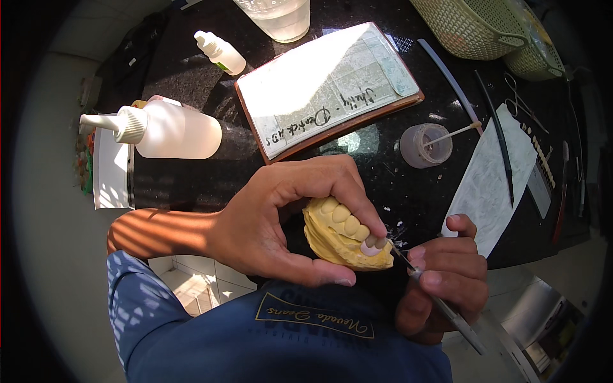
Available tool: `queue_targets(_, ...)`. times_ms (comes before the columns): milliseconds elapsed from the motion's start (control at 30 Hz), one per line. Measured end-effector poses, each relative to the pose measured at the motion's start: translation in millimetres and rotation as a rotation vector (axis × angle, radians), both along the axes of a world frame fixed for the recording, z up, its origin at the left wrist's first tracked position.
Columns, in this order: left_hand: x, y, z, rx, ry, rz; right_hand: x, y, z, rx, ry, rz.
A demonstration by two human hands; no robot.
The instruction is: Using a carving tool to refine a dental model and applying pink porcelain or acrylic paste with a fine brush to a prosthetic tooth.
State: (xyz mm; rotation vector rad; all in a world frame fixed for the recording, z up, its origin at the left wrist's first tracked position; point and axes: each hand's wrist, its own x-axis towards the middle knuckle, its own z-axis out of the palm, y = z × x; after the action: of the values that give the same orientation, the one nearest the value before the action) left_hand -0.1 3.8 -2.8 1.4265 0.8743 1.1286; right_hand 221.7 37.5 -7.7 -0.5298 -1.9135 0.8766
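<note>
My left hand [287,210] is wrapped round a yellow plaster dental model [338,237], thumb along its lower edge and fingers over the top. A row of moulded teeth faces up, and a pale pink patch [370,247] with greyish teeth sits at its right end. Pinched in my right hand [447,274] is a slim metal carving tool [456,316], its thin tip pointing up and left at the pink patch. Whether the tip touches the patch, I cannot tell. White crumbs lie on the black tabletop just beyond the tip.
A wrapped book-like block [332,83] lies beyond my hands. Left of it are a large squeeze bottle [175,129] and a small dropper bottle [220,52]. To the right stand a small jar [418,153] with a stick, a white sheet [485,191], a black tool [498,140] and green baskets [472,25].
</note>
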Motion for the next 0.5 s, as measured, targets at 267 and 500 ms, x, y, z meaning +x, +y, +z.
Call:
queue_targets(267, -1.5, 0.9, 2.0, -0.007, 0.007, -0.022, -3.8, -2.8, -1.7, -0.071, 0.04, 0.047)
queue_targets(500, -1.0, 0.3, 1.8, -0.013, 0.0, -0.012, -6.1, -3.8, 0.6, -0.044, 0.004, 0.021)
